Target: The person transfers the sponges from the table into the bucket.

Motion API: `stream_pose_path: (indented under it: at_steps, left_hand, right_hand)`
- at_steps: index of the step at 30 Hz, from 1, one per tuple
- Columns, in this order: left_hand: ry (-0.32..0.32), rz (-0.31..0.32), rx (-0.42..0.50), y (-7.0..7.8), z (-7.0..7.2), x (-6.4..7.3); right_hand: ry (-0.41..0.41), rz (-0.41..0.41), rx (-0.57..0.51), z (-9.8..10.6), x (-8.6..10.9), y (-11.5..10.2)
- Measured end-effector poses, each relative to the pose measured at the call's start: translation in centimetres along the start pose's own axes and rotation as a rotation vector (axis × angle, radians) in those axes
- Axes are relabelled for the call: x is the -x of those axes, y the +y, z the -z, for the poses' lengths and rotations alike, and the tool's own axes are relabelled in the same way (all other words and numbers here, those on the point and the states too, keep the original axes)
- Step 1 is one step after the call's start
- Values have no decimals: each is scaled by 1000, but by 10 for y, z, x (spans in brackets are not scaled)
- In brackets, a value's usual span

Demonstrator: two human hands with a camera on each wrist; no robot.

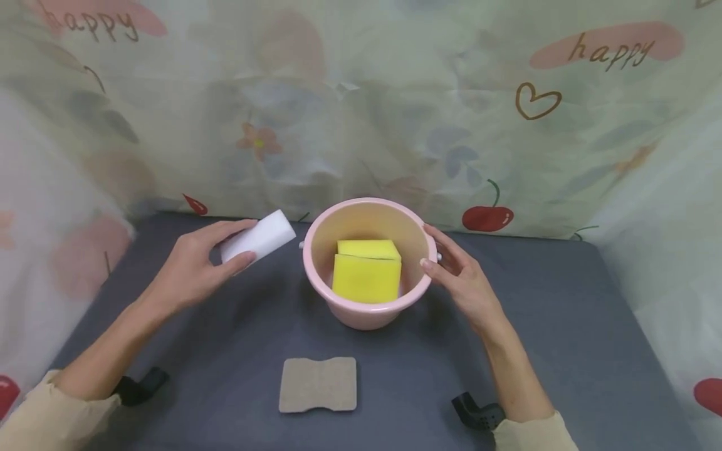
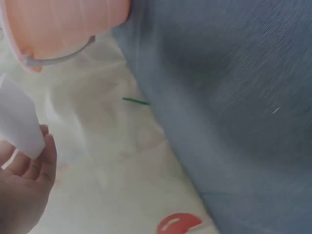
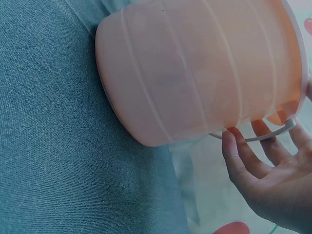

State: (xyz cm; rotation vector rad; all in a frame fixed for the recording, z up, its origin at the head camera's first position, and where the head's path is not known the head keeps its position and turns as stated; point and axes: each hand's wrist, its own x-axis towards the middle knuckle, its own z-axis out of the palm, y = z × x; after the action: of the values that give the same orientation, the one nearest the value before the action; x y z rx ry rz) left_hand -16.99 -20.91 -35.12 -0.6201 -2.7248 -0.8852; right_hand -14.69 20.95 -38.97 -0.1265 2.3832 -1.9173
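My left hand (image 1: 194, 263) pinches a white block (image 1: 265, 237), which looks like a sponge, between thumb and fingers. It is raised to the left of a pink bucket (image 1: 366, 316). In the left wrist view the same white block (image 2: 18, 117) rests against the curled fingers. My right hand (image 1: 459, 279) grips the bucket's right rim, the thumb at the rim and the fingers around the outer wall. Seen from the right wrist, the fingertips touch the bucket (image 3: 195, 73) near its grey handle (image 3: 273, 134). Two yellow sponges (image 1: 366, 279) lie inside the bucket.
A flat grey-brown pad (image 1: 318, 384) with notched long sides lies on the dark grey tabletop (image 1: 225, 376) in front of the bucket. A printed curtain (image 1: 361, 138) hangs behind the table and along both sides. Black wrist-mounted devices sit below each forearm.
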Motion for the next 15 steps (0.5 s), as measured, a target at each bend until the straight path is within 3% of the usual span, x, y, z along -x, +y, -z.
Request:
stream_pose_path:
  at_steps: [6, 15]
  left_hand:
    - [-8, -62, -7, 9, 8, -14]
    - [16, -211, 51, 22, 5, -27]
  right_hand:
    - [-7, 15, -50, 1, -2, 1]
    - [-4, -8, -30, 1, 0, 0]
